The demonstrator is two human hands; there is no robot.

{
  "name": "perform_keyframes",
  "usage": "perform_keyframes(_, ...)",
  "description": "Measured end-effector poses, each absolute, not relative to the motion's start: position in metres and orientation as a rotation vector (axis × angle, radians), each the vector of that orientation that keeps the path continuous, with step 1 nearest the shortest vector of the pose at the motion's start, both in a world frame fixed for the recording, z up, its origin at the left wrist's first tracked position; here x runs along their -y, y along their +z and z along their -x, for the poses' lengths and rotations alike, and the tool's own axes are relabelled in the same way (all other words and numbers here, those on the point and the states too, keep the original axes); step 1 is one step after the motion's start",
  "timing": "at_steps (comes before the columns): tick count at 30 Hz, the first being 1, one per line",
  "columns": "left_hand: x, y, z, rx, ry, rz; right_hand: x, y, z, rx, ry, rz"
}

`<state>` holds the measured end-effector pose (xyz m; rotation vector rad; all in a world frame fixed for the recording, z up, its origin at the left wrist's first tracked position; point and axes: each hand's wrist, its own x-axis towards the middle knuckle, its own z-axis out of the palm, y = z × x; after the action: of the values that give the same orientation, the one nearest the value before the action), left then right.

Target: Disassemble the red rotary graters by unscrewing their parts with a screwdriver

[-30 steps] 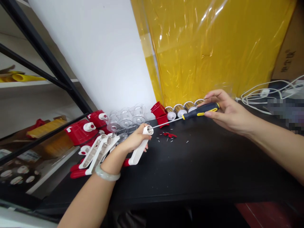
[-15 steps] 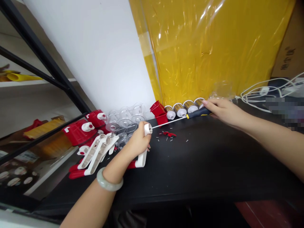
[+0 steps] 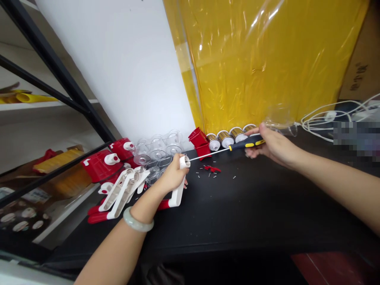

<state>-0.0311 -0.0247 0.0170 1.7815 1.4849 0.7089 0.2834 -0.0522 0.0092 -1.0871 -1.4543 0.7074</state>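
My left hand [image 3: 174,174] is wrapped around a white crank handle [image 3: 177,194] with a red grip, its round socket end facing right. The tip of a long screwdriver [image 3: 244,143] reaches into that socket. At the dark blue and yellow screwdriver handle, my right hand [image 3: 271,146] keeps thumb and fingers around the rear part in a loose hold, some fingertips below it. Under the shaft lie a small red plastic piece [image 3: 211,169] and several tiny screws [image 3: 234,177]. The inside of the socket is hidden.
Left on the black table [image 3: 237,221] are white and red crank handles [image 3: 118,198], red housings [image 3: 102,164] and clear plastic cups [image 3: 158,148]. Metal grater drums [image 3: 225,138] and red hoppers [image 3: 199,142] line the back. White cables [image 3: 314,122] lie at right; a black shelf frame [image 3: 56,71] stands left.
The screwdriver handle has turned, with its yellow marks now showing. My right hand has loosened and rolled on it, fingers now visible below. My left hand holds the crank handle much as before.
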Motion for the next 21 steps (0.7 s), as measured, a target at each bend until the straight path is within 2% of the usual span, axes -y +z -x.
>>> perform_keyframes(3,0.024,0.013,0.033,-1.48,0.712,-1.854,0.053,0.011,-0.286,1.565,0.575,1.253)
perform_keyframes(8,0.023,0.02,0.034,-1.476,0.675,-1.751,0.062,0.019,-0.288,1.728,0.263,1.022)
perform_keyframes(16,0.027,0.024,0.028,-1.471,0.693,-1.698,0.056,0.01,-0.282,1.5,0.671,0.823)
perform_keyframes(19,0.027,0.018,0.028,-1.508,0.711,-1.756,0.051,0.007,-0.283,1.441,0.772,0.942)
perform_keyframes(21,0.027,0.016,0.028,-1.495,0.706,-1.809,0.049,0.007,-0.286,1.473,0.712,1.128)
